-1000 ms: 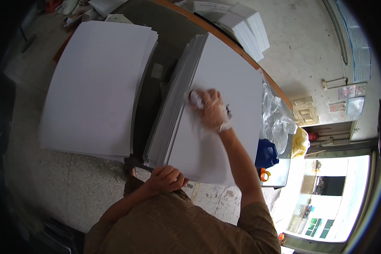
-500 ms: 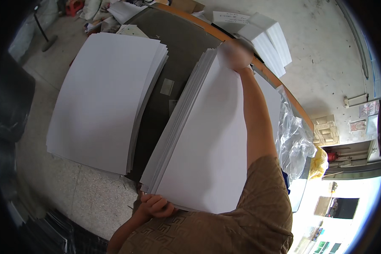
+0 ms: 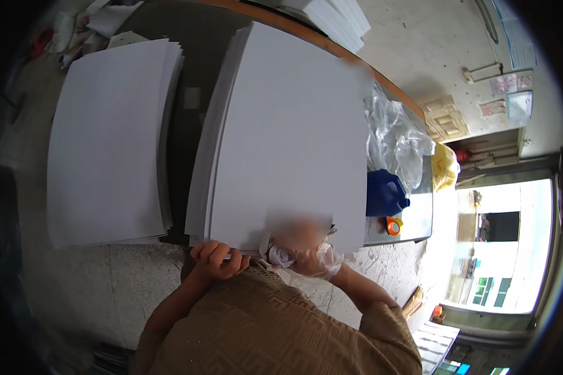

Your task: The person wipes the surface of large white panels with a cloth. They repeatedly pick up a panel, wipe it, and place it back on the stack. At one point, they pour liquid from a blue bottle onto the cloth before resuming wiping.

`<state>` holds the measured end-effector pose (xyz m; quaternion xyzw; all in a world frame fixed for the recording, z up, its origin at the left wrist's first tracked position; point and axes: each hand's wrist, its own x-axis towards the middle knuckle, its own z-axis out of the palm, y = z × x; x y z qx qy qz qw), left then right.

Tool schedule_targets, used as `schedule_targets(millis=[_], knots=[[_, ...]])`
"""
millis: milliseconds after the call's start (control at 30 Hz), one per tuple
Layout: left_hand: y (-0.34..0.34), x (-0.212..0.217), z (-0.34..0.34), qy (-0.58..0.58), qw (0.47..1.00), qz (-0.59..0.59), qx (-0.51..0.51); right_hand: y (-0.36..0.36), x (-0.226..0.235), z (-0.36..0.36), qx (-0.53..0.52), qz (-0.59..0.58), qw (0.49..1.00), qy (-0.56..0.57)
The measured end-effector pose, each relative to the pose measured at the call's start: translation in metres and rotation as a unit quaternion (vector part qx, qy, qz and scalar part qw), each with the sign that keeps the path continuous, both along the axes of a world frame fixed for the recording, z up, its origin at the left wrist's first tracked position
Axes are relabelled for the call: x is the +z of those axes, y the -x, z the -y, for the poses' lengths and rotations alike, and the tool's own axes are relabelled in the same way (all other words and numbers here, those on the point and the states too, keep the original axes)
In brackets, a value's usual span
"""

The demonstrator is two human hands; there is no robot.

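A tall stack of large white sheets (image 3: pixel 288 125) lies on a dark table (image 3: pixel 191 75) in front of me. My left hand (image 3: pixel 216 259) is bare and curls around the stack's near edge at its left corner. My right hand (image 3: pixel 301 253) wears a clear plastic glove and is closed on the near edge of the top sheet; motion blurs it. A second stack of white sheets (image 3: pixel 106 137) lies to the left, apart from both hands.
Crumpled clear plastic (image 3: pixel 394 134), a blue jug (image 3: pixel 385 194) and an orange tape roll (image 3: pixel 392 225) sit at the table's right end. A yellow bag (image 3: pixel 444 165) is beyond them. More white paper (image 3: pixel 338 19) lies at the far edge. A bright doorway (image 3: pixel 500 244) is at the right.
My right hand went from the middle of the stack out to its far end, then came back to the near edge. My left hand stayed on the near edge.
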<state>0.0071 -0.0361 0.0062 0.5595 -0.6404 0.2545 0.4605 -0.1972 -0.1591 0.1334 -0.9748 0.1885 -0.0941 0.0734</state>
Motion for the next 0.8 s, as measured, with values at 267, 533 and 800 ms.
schedule_targets(millis=[267, 533, 800], knots=[[-0.001, -0.009, -0.009, -0.023, 1.000, 0.016, 0.004, -0.037, -0.004, 0.090, -0.044, -0.075, 0.996, -0.008], [0.011, -0.007, -0.019, -0.058, 0.997, 0.000, 0.057, -0.125, -0.036, 0.460, -0.189, -0.089, 0.964, 0.163], [0.006, -0.009, -0.007, -0.001, 0.997, -0.012, 0.078, -0.137, -0.029, 0.422, -0.263, -0.015, 0.963, 0.051]])
